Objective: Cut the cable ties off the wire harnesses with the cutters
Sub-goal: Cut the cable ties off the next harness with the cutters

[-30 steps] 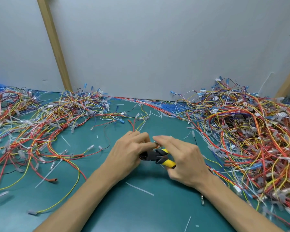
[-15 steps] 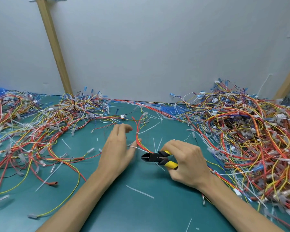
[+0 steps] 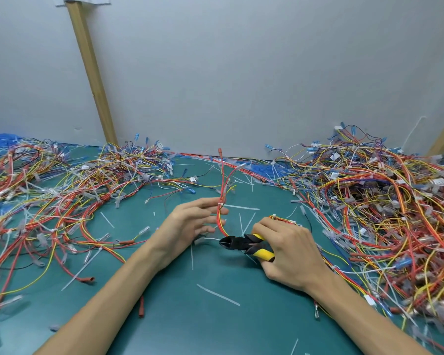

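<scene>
A: Step in hand?
B: Judged between cuts: the next cable tie is to be located and brought to the blades. The yellow-and-black-handled steel cutters (image 3: 244, 245) are clasped by the right hand (image 3: 290, 249); the blades appear closed.
A: Harness position?
B: The red-and-yellow wire harness (image 3: 219, 211) is seen rising just beside the cutters' tip, near the straight-fingered, empty left hand (image 3: 194, 222).

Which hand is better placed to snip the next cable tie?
Right. The right hand grips the cutters, whose tips lie close beside the red-and-yellow harness. The left hand is open, its fingers straight by that harness, and holds no tool.
</scene>
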A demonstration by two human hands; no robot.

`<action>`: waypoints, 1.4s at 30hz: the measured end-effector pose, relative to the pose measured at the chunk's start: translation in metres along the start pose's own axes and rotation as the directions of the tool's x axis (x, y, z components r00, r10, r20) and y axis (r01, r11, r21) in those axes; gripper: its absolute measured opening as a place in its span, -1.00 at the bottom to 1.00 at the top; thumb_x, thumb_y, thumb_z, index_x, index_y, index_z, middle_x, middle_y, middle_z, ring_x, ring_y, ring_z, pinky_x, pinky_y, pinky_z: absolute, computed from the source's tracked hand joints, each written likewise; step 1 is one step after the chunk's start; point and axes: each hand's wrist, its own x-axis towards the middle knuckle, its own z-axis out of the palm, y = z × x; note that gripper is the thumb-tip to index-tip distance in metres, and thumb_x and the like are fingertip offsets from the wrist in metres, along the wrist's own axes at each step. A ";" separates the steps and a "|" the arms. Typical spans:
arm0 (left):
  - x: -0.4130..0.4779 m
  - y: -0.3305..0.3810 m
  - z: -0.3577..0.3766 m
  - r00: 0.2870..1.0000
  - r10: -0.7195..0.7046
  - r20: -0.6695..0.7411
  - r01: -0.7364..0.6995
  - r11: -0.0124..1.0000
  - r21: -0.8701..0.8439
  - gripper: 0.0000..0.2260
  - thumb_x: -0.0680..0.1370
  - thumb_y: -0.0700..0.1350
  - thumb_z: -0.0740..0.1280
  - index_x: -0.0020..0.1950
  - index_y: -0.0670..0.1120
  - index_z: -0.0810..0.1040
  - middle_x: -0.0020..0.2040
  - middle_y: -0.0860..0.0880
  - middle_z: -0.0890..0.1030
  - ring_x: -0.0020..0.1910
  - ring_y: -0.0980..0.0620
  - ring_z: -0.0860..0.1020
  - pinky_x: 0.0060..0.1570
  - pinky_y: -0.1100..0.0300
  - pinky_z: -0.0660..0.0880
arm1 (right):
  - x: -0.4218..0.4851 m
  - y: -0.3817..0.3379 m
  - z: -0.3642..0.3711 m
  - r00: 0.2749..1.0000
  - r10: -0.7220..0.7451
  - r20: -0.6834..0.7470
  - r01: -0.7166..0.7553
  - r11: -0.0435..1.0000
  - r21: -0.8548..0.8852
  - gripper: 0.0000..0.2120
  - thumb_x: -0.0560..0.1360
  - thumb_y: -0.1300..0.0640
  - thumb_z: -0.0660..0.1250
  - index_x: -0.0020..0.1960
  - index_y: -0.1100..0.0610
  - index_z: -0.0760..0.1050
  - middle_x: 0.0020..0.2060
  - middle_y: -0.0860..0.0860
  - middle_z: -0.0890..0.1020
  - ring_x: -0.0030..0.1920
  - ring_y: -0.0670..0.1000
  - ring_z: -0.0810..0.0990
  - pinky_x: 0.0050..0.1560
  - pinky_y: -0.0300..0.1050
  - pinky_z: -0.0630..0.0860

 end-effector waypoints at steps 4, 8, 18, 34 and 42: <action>0.001 -0.001 -0.002 0.998 0.038 -0.048 -0.037 0.999 0.016 -0.62 0.48 -0.11 0.33 0.27 -0.18 0.56 0.16 -0.16 0.68 0.00 -0.05 0.67 -0.04 0.21 0.52 | 0.000 0.002 0.000 0.998 0.035 -0.046 -0.036 0.999 -0.012 -0.74 0.21 0.03 0.33 -0.11 0.00 0.41 -0.24 -0.12 0.50 -0.27 0.05 0.48 -0.34 -0.19 0.19; 0.001 -0.003 -0.001 0.995 0.073 -0.064 -0.074 0.997 -0.008 -0.71 0.49 -0.12 0.36 0.20 -0.10 0.62 0.14 -0.07 0.67 0.04 -0.13 0.68 -0.05 0.19 0.52 | 0.000 0.003 0.003 0.996 0.076 -0.050 -0.076 0.997 -0.003 -0.71 0.22 0.03 0.37 -0.08 -0.03 0.43 -0.23 -0.12 0.52 -0.24 0.04 0.52 -0.41 -0.14 0.35; -0.001 -0.014 0.017 0.919 0.271 -0.287 -0.157 0.918 0.364 -0.75 0.42 -0.11 0.56 -0.02 -0.11 0.54 -0.12 0.03 0.64 -0.15 -0.08 0.70 -0.03 0.09 0.56 | 0.000 0.002 0.004 0.994 0.112 -0.016 -0.112 0.992 -0.051 -0.79 0.28 -0.03 0.31 -0.10 -0.05 0.44 -0.22 -0.14 0.52 -0.27 0.01 0.52 -0.37 -0.19 0.18; -0.001 -0.014 0.012 0.909 0.095 -0.405 -0.127 0.991 -0.051 -0.89 0.59 -0.39 0.29 0.11 -0.35 0.52 0.04 -0.23 0.61 -0.06 -0.23 0.71 -0.12 0.12 0.67 | 0.001 0.002 0.009 0.972 0.234 -0.020 -0.234 0.972 0.007 -0.85 0.38 -0.02 0.39 -0.08 -0.07 0.46 -0.21 -0.15 0.56 -0.21 0.05 0.56 -0.36 -0.14 0.23; -0.003 -0.014 0.019 0.914 0.137 -0.382 -0.162 0.986 -0.032 -0.88 0.61 -0.44 0.24 0.01 -0.24 0.48 0.00 -0.15 0.55 -0.05 -0.23 0.71 -0.08 0.07 0.67 | 0.001 0.000 0.009 0.978 0.206 -0.028 -0.207 0.977 -0.054 -0.85 0.36 -0.05 0.36 -0.09 -0.08 0.47 -0.19 -0.15 0.54 -0.21 0.00 0.57 -0.34 -0.18 0.23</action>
